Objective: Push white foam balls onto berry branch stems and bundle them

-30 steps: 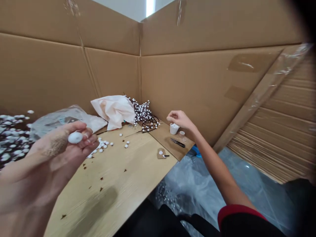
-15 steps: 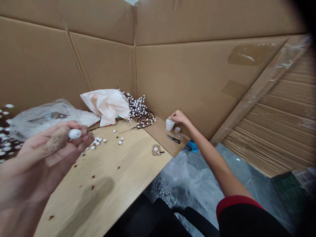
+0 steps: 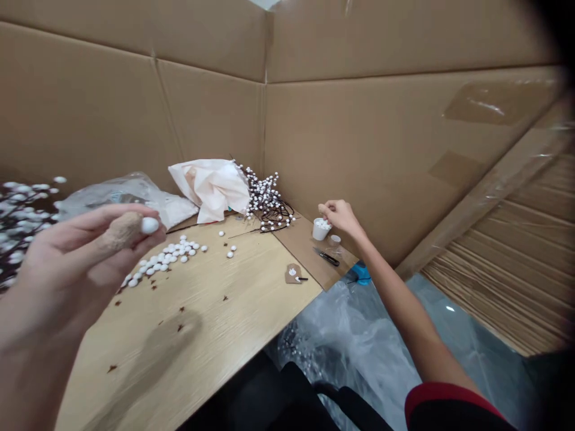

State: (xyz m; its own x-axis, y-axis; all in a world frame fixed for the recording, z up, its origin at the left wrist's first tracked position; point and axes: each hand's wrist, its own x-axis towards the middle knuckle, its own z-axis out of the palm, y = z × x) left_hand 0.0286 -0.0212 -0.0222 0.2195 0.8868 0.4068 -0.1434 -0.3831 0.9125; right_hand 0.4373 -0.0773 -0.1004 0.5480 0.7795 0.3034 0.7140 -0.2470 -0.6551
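My left hand (image 3: 76, 281) is raised at the left over the table, its fingers closed on a small white ball (image 3: 150, 225). A rough beige covering (image 3: 122, 232) wraps its thumb. Farther off to the right, my right hand (image 3: 342, 215) is pinched at the rim of a small white cup (image 3: 319, 233). Little white pieces fill that cup to near the top. What the pinched fingertips hold, if anything, is too small to make out. Loose white balls (image 3: 166, 257) lie in a group on the table beyond my left hand.
Berry branches (image 3: 265, 200) lie in the corner beside white crumpled paper (image 3: 213, 188); more branches (image 3: 22, 203) stand at left. Snips (image 3: 327, 257), a small round container (image 3: 335, 240) and a cardboard scrap (image 3: 293, 273) lie near the table's right edge. Cardboard walls (image 3: 359, 131) rise behind.
My view has turned left, so things sit farther right. My right hand has lifted slightly from the cup. My left hand still holds the white ball, and more loose balls show behind it.
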